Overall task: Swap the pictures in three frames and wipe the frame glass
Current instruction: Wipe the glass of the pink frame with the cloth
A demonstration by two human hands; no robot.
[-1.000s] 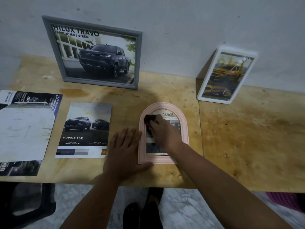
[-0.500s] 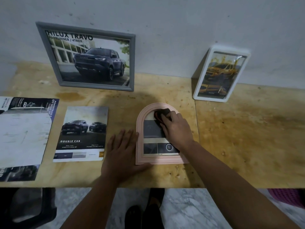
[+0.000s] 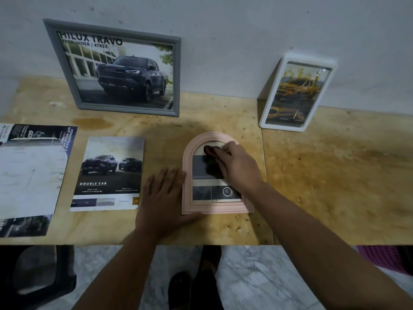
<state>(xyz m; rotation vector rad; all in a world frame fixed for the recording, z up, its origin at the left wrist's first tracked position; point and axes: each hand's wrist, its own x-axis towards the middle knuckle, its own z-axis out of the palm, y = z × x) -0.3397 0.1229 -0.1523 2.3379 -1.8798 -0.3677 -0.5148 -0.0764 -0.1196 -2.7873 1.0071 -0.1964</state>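
Note:
A pink arched frame [image 3: 187,175] lies flat on the wooden table [image 3: 335,186] near its front edge, glass up, with a car picture inside. My right hand [image 3: 238,166] grips a small dark cloth [image 3: 211,151] and presses it on the glass near the arch's top. My left hand [image 3: 164,198] lies flat on the table with straight fingers, its thumb against the frame's lower left corner. A grey frame [image 3: 176,74] with a dark pickup picture leans on the wall at back left. A white frame [image 3: 312,126] with a yellow truck picture leans at back right.
A loose "Double Cab" car picture [image 3: 109,173] lies left of my left hand. Further left lies a folded brochure [image 3: 31,173] at the table's edge. Below the table are a black stool [image 3: 33,276], a purple basket [image 3: 384,258] and marble floor.
My right hand moved the cloth from the glass's left side up and right to the top of the arch. My left hand stayed in place beside the frame.

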